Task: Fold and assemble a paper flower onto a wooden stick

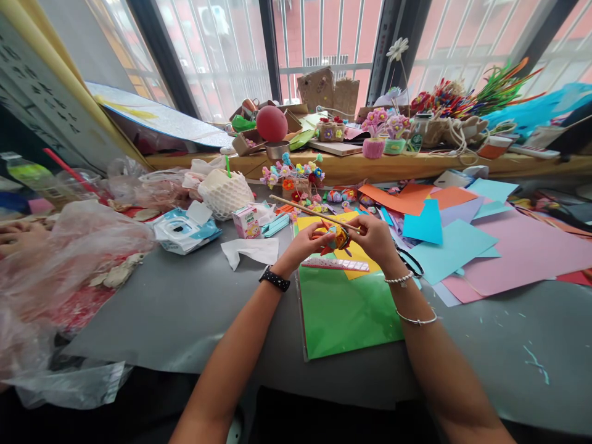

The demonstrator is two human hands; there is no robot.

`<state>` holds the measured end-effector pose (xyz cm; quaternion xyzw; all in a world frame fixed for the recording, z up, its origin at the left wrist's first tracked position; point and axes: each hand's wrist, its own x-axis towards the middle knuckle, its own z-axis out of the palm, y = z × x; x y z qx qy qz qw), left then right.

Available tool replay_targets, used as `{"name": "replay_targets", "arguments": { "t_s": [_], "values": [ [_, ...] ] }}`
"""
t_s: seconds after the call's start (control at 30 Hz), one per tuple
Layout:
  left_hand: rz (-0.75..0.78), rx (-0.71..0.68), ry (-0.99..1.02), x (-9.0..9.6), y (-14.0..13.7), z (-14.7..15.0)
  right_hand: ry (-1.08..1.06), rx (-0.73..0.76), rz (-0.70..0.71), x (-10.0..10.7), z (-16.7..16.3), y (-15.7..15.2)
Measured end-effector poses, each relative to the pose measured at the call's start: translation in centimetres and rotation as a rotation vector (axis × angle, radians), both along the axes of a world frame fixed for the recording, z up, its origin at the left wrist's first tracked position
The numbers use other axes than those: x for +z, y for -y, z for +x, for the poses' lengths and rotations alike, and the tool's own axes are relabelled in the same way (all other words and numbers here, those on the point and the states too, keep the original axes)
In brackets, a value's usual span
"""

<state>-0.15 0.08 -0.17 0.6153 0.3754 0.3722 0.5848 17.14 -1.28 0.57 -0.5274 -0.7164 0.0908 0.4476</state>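
My left hand (309, 245) grips a folded paper flower (339, 238) in orange, yellow and teal, with pointed petals sticking out. A thin wooden stick (303, 208) is held by my right hand (374, 237), its fingers closed near the stick's right end, right beside the flower. The stick slants up to the left, past my left hand. Beneath both hands lie a green sheet (349, 320), some yellow paper (358, 265) and a white-and-pink ruler (335, 264). Whether the stick touches the flower I cannot tell.
Left of my hands are a wet-wipes pack (185, 228), a small pink box (246, 222) and a white tissue (250, 251). Coloured paper sheets (462, 246) spread to the right. Plastic bags (92, 246) cover the far left. Craft flowers (296, 176) stand at the back.
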Motion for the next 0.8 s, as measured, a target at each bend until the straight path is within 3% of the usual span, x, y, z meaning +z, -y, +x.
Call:
{"name": "replay_targets", "arguments": {
  "t_s": [0.27, 0.43, 0.53, 0.8],
  "values": [
    [0.204, -0.014, 0.054, -0.57, -0.22, 0.13, -0.100, -0.062, -0.019, -0.19, 0.03, -0.15],
    [0.333, -0.009, 0.182, -0.64, -0.55, 0.23, -0.306, 0.079, -0.075, -0.13, 0.13, -0.03],
    [0.347, -0.005, 0.230, -0.65, -0.70, 0.21, -0.407, 0.149, -0.104, 0.09, 0.13, 0.11],
    [0.288, 0.010, 0.208, -0.17, -0.26, 0.20, -0.627, 0.167, -0.183, -0.06, 0.29, -0.09]
  ]
}}
